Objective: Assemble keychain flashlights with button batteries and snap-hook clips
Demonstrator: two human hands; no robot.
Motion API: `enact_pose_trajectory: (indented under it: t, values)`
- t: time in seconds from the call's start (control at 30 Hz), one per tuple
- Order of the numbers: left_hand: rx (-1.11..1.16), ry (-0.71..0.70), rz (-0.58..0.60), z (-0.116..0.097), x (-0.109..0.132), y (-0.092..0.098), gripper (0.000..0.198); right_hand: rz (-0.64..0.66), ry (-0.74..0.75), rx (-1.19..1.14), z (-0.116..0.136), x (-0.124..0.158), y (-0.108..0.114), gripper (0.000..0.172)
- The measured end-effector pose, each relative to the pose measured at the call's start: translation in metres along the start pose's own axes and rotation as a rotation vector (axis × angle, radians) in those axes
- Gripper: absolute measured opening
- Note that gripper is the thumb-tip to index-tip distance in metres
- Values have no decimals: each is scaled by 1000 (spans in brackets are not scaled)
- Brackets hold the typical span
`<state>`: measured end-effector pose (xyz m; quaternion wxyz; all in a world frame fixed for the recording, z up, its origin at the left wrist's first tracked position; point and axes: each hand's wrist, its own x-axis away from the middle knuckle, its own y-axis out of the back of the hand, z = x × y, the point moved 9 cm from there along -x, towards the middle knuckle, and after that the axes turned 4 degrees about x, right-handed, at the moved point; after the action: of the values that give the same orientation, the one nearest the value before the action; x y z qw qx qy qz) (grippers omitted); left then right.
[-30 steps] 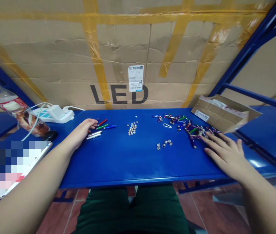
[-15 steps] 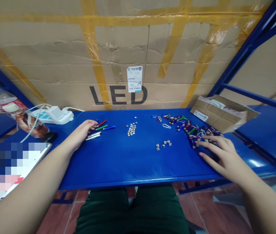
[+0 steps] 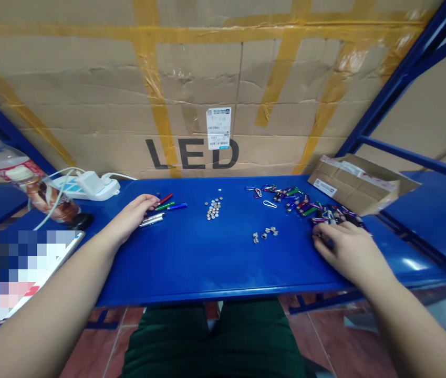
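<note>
Purple and green keychain flashlights lie heaped at the right of the blue metal shelf, the curled right hand on them, its grip unclear, while the open left hand rests beside slim metal tubes.

A warehouse-style storeroom, with blue steel shelving and a taped cardboard carton.
</note>
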<state>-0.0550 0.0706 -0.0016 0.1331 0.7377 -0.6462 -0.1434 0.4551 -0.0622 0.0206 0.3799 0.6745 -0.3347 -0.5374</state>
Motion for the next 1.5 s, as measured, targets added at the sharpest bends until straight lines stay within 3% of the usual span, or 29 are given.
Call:
enact_pose_trajectory:
  t: [0.1,0.23,0.3,0.43,0.63,0.73,0.9,0.97,1.07,1.23,1.37,1.5]
  values:
    - [0,-10,2,-3,2,0,38,-128,-73,-81,-3,8,16,23]
    - [-16,-9,3,-4,2,-1,40,-484,-268,-116,-15,39,52,13]
    - [-22,-5,6,-4,2,-1,40,-550,-385,-105,-21,52,59,14]
    - [-25,8,13,-3,3,-1,39,-397,-548,-118,-32,55,47,23]
    - [-28,10,26,-2,3,-2,41,-272,-532,-126,-32,45,38,28]
    - [-42,1,30,0,2,-2,41,-317,-592,-159,-42,45,43,28]
    - [-87,-2,51,2,0,-2,42,-583,-736,-218,-73,45,59,32]
    - [-93,-5,50,2,0,-2,43,-548,-699,-220,-81,29,55,30]
    - [-85,-8,45,0,1,-2,44,-373,-632,-217,-91,-2,39,25]
    - [-75,-10,52,0,2,-3,48,-180,-580,-31,-98,-43,24,20]
    - [-85,-20,55,-1,2,-3,49,-186,-472,80,-85,-56,27,17]
    - [-90,-28,73,-2,3,-4,49,-114,-286,26,-58,-53,19,14]
